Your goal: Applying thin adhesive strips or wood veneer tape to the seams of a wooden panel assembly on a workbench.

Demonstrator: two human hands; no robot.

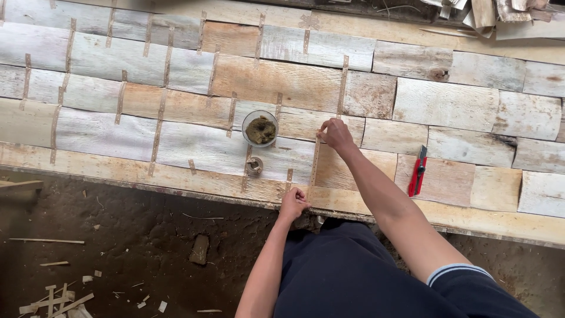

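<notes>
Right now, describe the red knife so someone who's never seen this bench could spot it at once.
Start from the long board of pale wood pieces running across the view. Go past the right hand toward the right, near the front edge. The knife lies there alone, a slim red and black cutter, the only bright colour on the wood.

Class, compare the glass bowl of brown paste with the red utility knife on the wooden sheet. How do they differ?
The glass bowl is round and clear; the red utility knife is long and narrow. The bowl lies left of the right hand, the knife to its right. Both rest untouched on the wooden sheet.
</notes>
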